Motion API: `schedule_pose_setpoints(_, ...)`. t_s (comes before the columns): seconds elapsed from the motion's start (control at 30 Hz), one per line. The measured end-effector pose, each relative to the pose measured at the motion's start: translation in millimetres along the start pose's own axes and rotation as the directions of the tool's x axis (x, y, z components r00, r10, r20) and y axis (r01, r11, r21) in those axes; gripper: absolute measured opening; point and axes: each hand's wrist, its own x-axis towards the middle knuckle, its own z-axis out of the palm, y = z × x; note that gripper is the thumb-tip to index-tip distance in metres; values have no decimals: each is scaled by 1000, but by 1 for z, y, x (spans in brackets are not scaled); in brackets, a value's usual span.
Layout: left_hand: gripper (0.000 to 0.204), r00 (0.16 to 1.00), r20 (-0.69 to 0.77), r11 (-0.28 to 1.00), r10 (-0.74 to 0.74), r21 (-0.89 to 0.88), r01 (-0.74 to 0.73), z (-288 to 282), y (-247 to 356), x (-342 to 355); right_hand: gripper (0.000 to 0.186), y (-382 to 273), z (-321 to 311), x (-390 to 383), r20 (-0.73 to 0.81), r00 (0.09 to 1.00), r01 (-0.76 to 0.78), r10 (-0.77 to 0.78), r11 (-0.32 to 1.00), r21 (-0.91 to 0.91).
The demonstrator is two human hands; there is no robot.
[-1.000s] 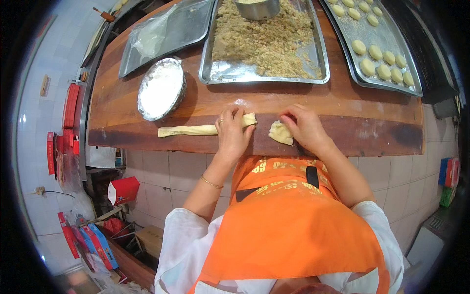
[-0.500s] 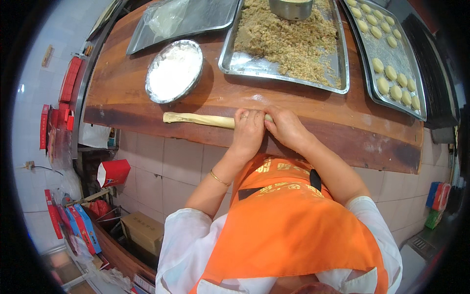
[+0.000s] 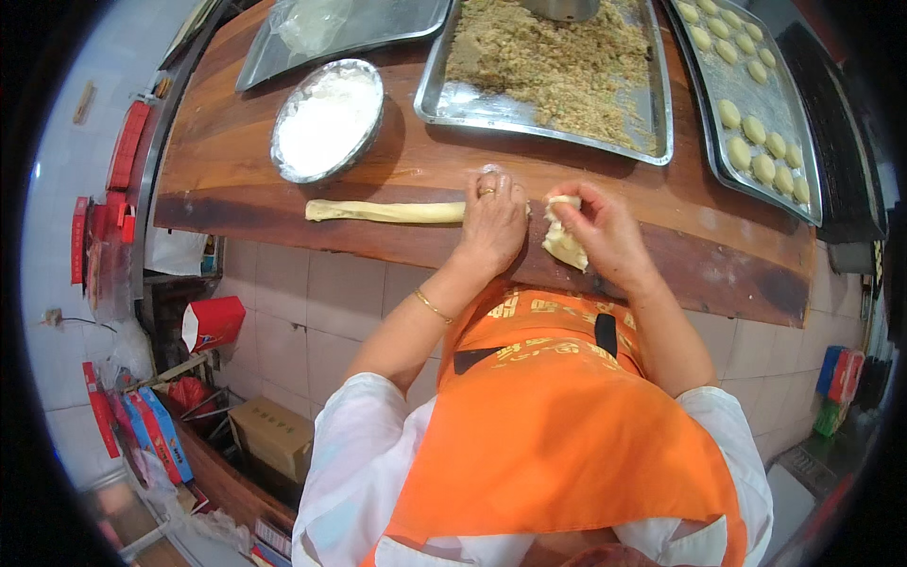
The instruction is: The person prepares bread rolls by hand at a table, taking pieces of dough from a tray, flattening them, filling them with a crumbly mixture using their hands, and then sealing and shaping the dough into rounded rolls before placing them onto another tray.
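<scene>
- Wooden counter [image 3: 236,180], dark brown, above a tiled front.
- Dough rope [image 3: 383,212] lying along its near edge.
- Round flour bowl [image 3: 326,119] behind the rope.
- Crumb tray [image 3: 553,71] at centre back.
- Tray of dough balls [image 3: 756,104] at right.
- Flat tray [image 3: 331,33] at back left.

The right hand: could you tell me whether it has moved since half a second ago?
Yes. The right hand has pulled right, away from the dough rope, holding a torn-off piece.
</scene>
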Motion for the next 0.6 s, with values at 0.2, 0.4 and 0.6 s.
schedule_pose_setpoints(0.2, 51, 988, 153, 965, 6, -259, 34, -40, 16, -2, 17, 2, -47, -6, 221, 972, 149, -82, 939, -309)
schedule_pose_setpoints(0.4, 58, 998, 49, 912, 26, -410, -4, -42, 23, 16, 16, 38, -27, -5, 228, 924, 382, -307, 737, -557)
schedule_pose_setpoints(0.6, 41, 999, 42, 763, 28, -646, 6, -11, 54, 41, 30, 33, -53, -9, 93, 983, 179, -158, 935, -307)
